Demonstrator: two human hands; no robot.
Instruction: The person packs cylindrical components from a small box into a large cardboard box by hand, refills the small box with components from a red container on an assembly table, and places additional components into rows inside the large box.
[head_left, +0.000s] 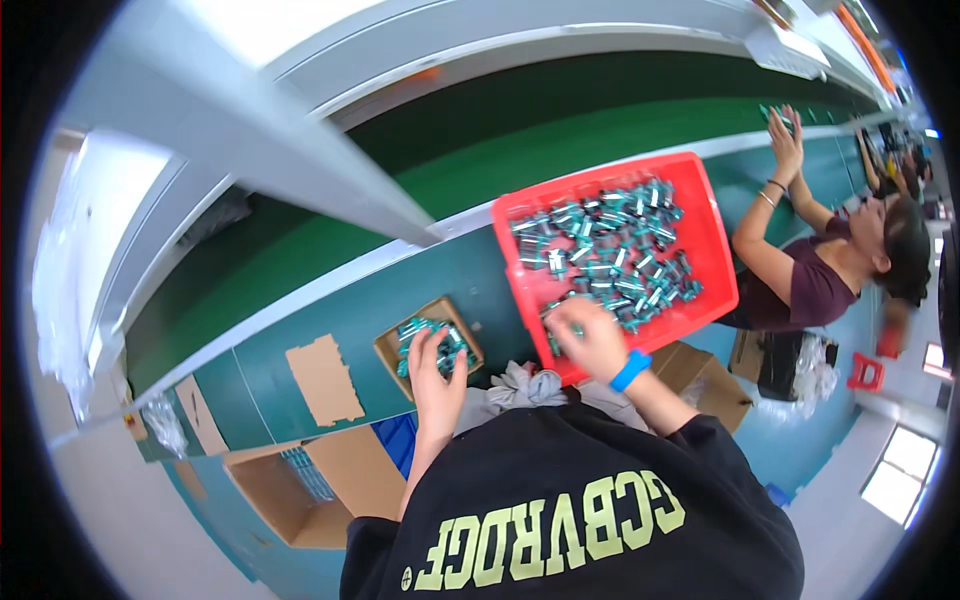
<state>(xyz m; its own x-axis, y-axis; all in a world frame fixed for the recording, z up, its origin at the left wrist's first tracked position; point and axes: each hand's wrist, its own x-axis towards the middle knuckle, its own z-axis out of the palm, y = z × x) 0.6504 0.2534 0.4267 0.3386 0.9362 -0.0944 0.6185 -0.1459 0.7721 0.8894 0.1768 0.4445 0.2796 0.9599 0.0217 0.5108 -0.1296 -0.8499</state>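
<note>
Dozens of small green parts [620,255] with shiny silver pieces fill a red bin [704,222] just past the wearer's 12 o'clock, where the right hand [595,340], its wrist in a blue band [630,371], reaches over the near-left corner with fingers curled and blurred, so I cannot tell whether it grips one. More of these parts sit in a small cardboard box [387,354] toward 11 o'clock, the left hand [438,390] above them with thumb and fingers spread apart. A flat cardboard piece [325,382] lies on the green bench [265,370] near 10 o'clock.
</note>
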